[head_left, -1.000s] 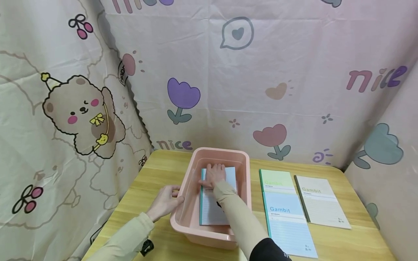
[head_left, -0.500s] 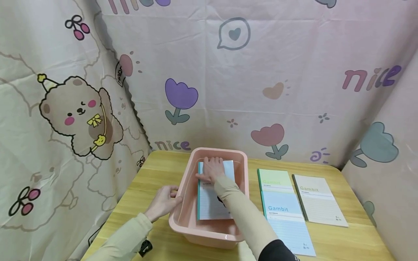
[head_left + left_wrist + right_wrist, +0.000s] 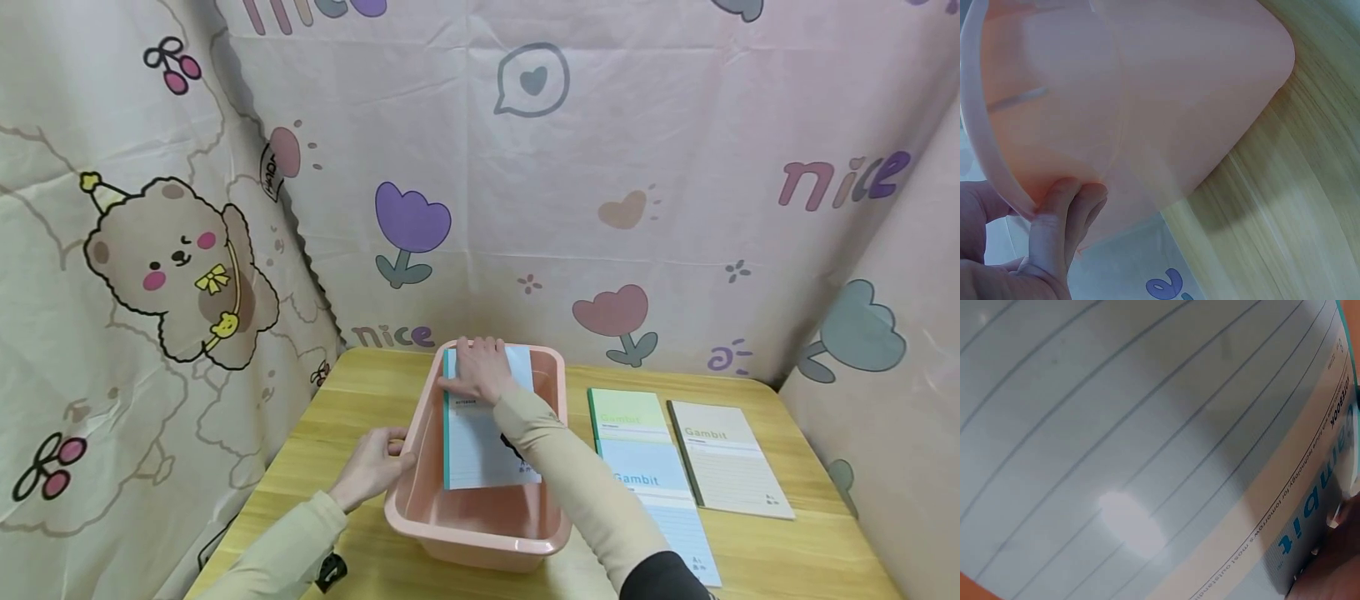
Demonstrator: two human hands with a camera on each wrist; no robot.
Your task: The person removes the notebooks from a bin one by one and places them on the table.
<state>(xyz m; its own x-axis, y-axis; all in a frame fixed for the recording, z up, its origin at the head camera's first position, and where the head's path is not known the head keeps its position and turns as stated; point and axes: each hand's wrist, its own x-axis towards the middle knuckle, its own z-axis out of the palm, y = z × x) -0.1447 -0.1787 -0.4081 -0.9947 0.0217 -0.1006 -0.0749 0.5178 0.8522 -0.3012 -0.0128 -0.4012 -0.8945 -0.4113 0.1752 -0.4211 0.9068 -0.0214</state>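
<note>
A pink plastic basin (image 3: pixel 468 536) stands on the table in the head view. My left hand (image 3: pixel 372 468) grips its left rim; the left wrist view shows the fingers (image 3: pixel 1054 215) on the outer wall, under the lip. Inside the basin's opening, a light blue notebook (image 3: pixel 483 450) with a teal spine is held by my right hand (image 3: pixel 483 371). The thumb lies at the spine side and the fingertips reach the top edge. In the right wrist view the notebook's lined cover (image 3: pixel 1116 437) fills most of the picture, with part of the hand at lower right.
Right of the basin, a blue notebook (image 3: pixel 663 500) overlaps a green notebook (image 3: pixel 628 408). A beige notebook (image 3: pixel 731 458) lies beside them. The wooden table (image 3: pixel 375 383) ends at a patterned cloth (image 3: pixel 525 208) behind; another cloth hangs at left.
My right hand has raised the light blue notebook from the basin's floor and shifted it toward the far rim. My left hand keeps its grip on the basin. The head view drifts slightly.
</note>
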